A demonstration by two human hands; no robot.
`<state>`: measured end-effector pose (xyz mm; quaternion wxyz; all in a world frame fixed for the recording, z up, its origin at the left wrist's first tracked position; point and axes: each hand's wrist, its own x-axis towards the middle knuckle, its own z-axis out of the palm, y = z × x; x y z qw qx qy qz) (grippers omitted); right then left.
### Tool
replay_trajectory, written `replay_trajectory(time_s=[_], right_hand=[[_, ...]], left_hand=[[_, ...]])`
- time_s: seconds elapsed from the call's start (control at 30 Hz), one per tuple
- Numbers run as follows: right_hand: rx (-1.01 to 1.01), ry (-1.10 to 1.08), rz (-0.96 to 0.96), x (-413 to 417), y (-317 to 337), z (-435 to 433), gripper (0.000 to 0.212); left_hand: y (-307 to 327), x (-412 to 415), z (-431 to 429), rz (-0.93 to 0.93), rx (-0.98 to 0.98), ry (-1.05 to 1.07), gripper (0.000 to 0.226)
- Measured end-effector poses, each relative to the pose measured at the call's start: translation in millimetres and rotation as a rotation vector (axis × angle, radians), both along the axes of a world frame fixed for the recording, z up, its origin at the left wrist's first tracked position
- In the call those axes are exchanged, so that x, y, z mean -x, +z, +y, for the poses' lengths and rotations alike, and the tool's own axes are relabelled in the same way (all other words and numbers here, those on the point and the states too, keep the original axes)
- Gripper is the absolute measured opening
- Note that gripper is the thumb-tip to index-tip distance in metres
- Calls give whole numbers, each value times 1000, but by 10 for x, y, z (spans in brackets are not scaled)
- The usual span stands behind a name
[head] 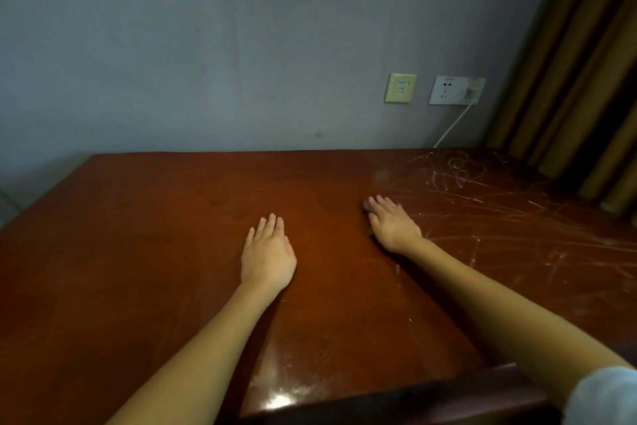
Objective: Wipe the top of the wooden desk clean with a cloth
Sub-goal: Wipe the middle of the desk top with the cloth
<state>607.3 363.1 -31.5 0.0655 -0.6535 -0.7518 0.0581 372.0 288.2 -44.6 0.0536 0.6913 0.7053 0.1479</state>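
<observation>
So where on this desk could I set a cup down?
Left of the left hand, the desk is bare to its edge. Also the far strip by the wall. The middle holds both hands; right of the right hand lie white smears.

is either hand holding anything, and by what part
Nothing is gripped. The left hand lies flat on the desk; the right hand presses flat on a dark thing, perhaps the cloth, mostly hidden.

grey wall [206,45]; two wall sockets [400,88] [456,90]; white cable [453,126]; brown curtain [579,63]
</observation>
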Motion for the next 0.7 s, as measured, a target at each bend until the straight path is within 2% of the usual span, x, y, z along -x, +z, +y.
replay_trajectory(time_s=[0.13, 0.3, 0.53, 0.7], right_hand=[[-5, -14, 9, -55, -28, -651, 53], [-32, 115, 1, 429, -23, -1190, 54], [-6, 192, 31, 1088, -49, -694, 52], [36, 149, 5, 942, 44, -262, 52]], left_hand=[[8, -6, -5, 10, 7, -2, 52], [16, -18, -25, 21, 11, 2, 52], [-12, -10, -117, 27, -11, 8, 51], [-16, 24, -183, 17, -23, -8, 51]])
